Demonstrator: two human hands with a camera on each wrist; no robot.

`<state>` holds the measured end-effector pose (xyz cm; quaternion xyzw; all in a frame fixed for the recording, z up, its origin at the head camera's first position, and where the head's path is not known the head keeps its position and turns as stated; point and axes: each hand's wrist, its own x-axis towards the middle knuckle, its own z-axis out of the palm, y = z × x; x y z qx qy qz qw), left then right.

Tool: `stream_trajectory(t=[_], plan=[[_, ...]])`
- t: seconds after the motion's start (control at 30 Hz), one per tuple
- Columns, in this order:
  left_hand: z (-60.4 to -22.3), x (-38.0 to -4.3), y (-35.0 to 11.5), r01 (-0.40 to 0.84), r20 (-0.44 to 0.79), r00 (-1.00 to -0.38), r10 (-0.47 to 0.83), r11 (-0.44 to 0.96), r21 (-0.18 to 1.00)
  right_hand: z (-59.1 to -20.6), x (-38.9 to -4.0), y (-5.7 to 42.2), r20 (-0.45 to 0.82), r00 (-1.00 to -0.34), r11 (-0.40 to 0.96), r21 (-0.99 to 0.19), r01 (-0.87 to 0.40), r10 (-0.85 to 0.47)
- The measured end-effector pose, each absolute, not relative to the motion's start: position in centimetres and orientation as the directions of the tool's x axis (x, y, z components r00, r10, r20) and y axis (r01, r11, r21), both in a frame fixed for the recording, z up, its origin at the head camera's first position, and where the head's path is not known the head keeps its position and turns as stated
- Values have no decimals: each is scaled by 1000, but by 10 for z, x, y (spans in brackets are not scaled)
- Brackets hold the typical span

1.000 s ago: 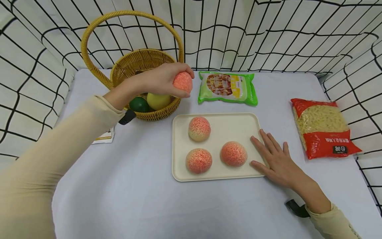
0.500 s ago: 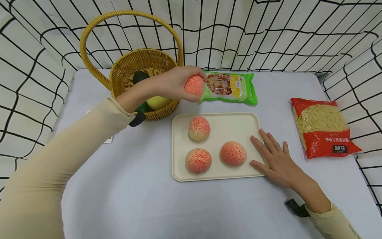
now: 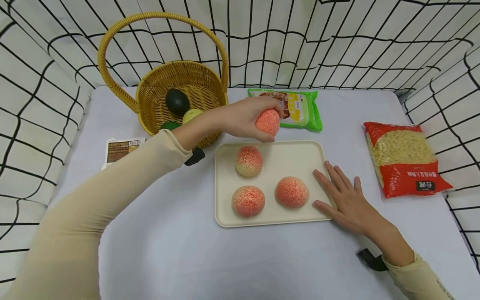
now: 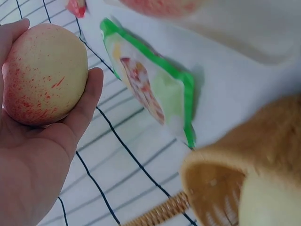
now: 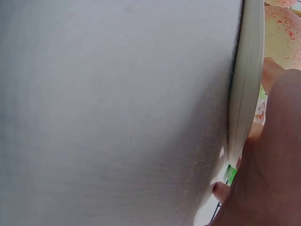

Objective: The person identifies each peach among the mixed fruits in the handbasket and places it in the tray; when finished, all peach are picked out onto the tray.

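A pink-speckled peach [image 3: 268,122] is gripped between the thumb and fingers of my left hand [image 3: 245,118], above the tray's back edge. In the left wrist view the same peach [image 4: 47,75] shows its pale side. On the cream tray [image 3: 296,158] sit three more peaches: one at the back left [image 3: 249,161], one at the front left [image 3: 248,201] and one nearer the right [image 3: 292,192]. My right hand [image 3: 346,204] rests with spread, straight fingers over the tray's right rim. The right wrist view shows it beside the tray's edge [image 5: 244,84].
A wicker basket [image 3: 150,104] with a tall handle holds a dark green avocado-like fruit [image 3: 177,101], a yellow-green fruit and another green item. Behind the tray lies a green food packet [image 3: 309,110]. A red pasta bag [image 3: 408,160] lies right, a small packet [image 3: 119,151] left. Black wire mesh surrounds the table.
My left hand has carried the peach right and forward from beside the basket, past the green packet to the tray's back edge. The right hand has stayed still.
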<state>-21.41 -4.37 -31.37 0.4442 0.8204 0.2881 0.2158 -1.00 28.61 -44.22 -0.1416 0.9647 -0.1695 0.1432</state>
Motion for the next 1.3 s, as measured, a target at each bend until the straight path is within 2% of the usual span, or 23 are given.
stream_trajectory(t=[0.13, 0.63, 0.97, 1.3], plan=[[-320, -210, -30, 627, -84, -482, 872, 411, 662, -443, -11, 286, -232, -918, 902, -370, -222, -321], [-349, -190, 5, 638, -174, -437, 883, 440, 632, -443, -12, 288, -233, -918, 902, -370, -223, -322], [-368, -181, 15, 608, -233, -427, 874, 468, 641, -444, -11, 288, -227, -918, 902, -368, -227, -324], [-379, -174, 20, 604, -282, -382, 880, 469, 645, -443, -10, 289, -214, -919, 898, -371, -236, -330]])
